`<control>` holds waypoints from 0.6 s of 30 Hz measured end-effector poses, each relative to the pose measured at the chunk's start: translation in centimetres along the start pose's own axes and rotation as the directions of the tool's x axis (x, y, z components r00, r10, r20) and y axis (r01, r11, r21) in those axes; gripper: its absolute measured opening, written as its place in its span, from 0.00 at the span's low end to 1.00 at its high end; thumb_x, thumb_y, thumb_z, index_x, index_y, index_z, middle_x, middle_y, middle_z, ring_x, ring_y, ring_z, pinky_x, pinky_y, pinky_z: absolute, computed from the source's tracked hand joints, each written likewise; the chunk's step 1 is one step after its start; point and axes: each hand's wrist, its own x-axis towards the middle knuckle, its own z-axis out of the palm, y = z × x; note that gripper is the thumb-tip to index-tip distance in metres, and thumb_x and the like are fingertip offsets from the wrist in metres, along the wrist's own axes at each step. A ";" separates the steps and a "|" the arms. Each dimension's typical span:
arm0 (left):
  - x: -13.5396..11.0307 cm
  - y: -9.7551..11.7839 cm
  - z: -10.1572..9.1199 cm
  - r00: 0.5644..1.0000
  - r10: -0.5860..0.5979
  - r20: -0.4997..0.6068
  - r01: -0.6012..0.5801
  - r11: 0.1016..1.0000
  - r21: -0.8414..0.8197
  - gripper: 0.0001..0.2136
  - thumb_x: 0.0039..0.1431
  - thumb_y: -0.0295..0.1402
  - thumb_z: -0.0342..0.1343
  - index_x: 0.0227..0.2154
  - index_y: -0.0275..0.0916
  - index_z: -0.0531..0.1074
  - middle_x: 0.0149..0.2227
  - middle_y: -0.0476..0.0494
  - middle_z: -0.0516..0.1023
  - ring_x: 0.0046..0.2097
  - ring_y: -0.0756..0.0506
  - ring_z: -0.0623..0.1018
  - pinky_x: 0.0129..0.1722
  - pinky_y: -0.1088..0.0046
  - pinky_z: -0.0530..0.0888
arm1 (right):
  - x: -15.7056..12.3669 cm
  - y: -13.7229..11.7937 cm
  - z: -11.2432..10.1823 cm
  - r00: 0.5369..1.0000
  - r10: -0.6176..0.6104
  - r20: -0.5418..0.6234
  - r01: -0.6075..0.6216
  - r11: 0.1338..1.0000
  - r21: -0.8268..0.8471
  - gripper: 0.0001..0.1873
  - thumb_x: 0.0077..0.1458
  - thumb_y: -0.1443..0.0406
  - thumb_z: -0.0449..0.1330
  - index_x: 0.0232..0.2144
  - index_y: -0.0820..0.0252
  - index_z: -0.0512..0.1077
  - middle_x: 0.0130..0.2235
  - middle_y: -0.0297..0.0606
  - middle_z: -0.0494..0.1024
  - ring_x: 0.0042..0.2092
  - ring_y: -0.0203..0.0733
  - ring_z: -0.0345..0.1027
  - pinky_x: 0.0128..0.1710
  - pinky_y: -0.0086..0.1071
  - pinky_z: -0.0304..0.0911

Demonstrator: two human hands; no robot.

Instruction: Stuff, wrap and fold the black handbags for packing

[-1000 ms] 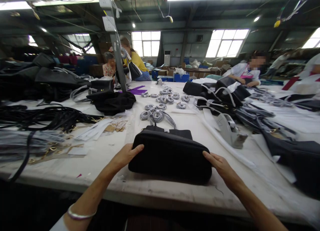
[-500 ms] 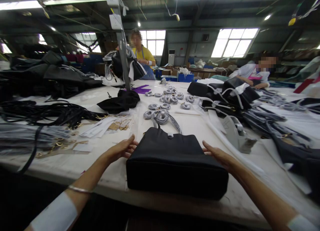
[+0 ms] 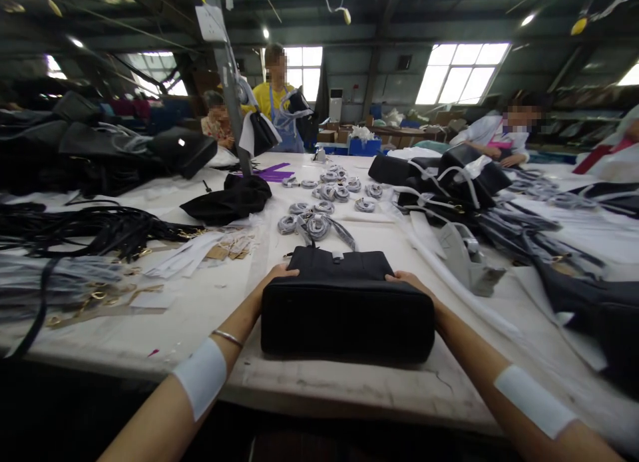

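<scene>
Black bag [image 3: 347, 322] lies on the table [image 3: 224, 345], lower centre of frame, base toward camera, close to the near edge. Left hand [image 3: 285, 271] and right hand [image 3: 403, 276] close in on its sides, thumbs on top (other fingers hidden, so can't tell how deep the grip goes). Step looks like steadying or positioning; moving it calls for an even two-sided hold. Coiled straps [image 3: 317, 227] crowd the far end; more room sideways, up to the white strip [image 3: 452, 285] at right.
</scene>
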 end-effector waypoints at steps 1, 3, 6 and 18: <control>-0.1 0.8 -0.6 0.999 -0.013 -0.039 0.015 0.999 0.041 0.18 0.36 0.41 0.65 0.29 0.34 0.72 0.25 0.46 0.76 0.34 0.40 0.76 0.34 0.68 0.71 | 0.0 -0.1 0.0 1.000 -0.005 -0.011 0.005 1.000 -0.016 0.15 0.49 0.55 0.62 0.21 0.59 0.67 0.19 0.31 0.70 0.25 0.38 0.64 0.25 0.30 0.57; -0.9 3.3 -1.9 0.989 0.023 -0.145 0.000 0.988 0.157 0.20 0.38 0.42 0.64 0.32 0.35 0.71 0.30 0.44 0.77 0.37 0.39 0.76 0.36 0.66 0.71 | 0.3 -0.2 0.0 0.999 -0.013 -0.037 0.011 0.999 -0.040 0.14 0.50 0.57 0.62 0.20 0.59 0.67 0.19 0.32 0.70 0.26 0.39 0.65 0.27 0.31 0.57; -3.4 9.0 -1.5 0.933 0.317 -0.170 -0.202 0.853 0.482 0.21 0.49 0.46 0.57 0.40 0.36 0.71 0.42 0.40 0.78 0.44 0.39 0.76 0.45 0.64 0.71 | 0.6 -0.4 -0.1 0.998 -0.018 -0.063 0.014 0.999 -0.052 0.16 0.51 0.60 0.63 0.17 0.59 0.67 0.19 0.34 0.71 0.29 0.41 0.67 0.29 0.31 0.59; -9.2 13.3 17.5 0.748 0.468 0.471 -0.611 0.206 0.764 0.20 0.57 0.44 0.57 0.50 0.39 0.69 0.46 0.40 0.77 0.47 0.38 0.77 0.46 0.64 0.73 | -4.8 0.6 -3.0 0.999 -0.037 0.014 0.033 0.973 0.230 0.17 0.57 0.53 0.55 0.33 0.62 0.73 0.33 0.41 0.79 0.33 0.41 0.73 0.35 0.36 0.69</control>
